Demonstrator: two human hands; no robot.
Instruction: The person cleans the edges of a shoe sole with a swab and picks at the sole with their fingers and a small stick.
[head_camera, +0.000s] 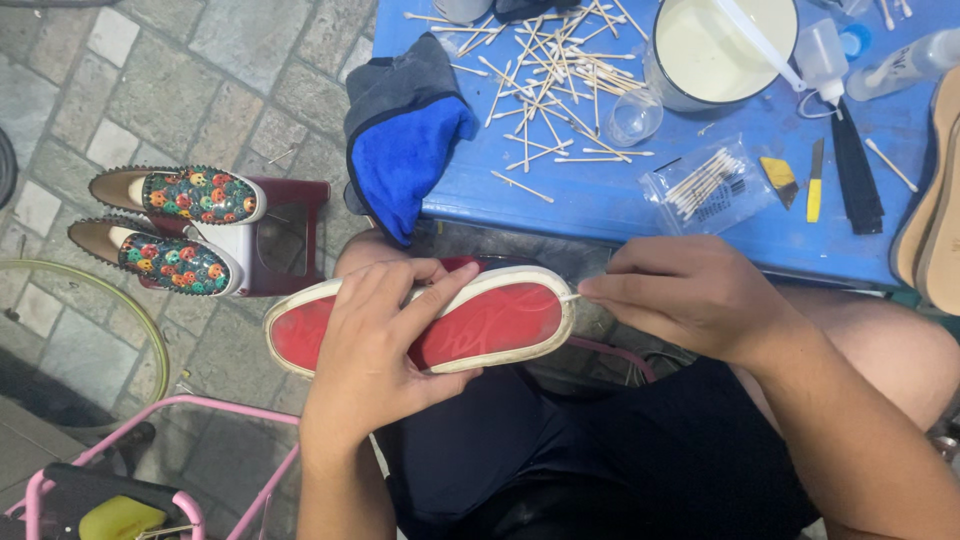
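Observation:
My left hand grips a shoe with a red sole and cream rim, held sole up across my lap. My right hand pinches a thin cotton swab whose tip touches the cream rim at the shoe's right end. Most of the swab is hidden by my fingers. My knees and dark shorts lie below the shoe.
A blue table carries scattered cotton swabs, a bag of swabs, a white bowl of pale liquid, a squeeze bottle and small tools. A blue-grey cloth hangs over its edge. Two colourful studded shoes rest on a stool at left.

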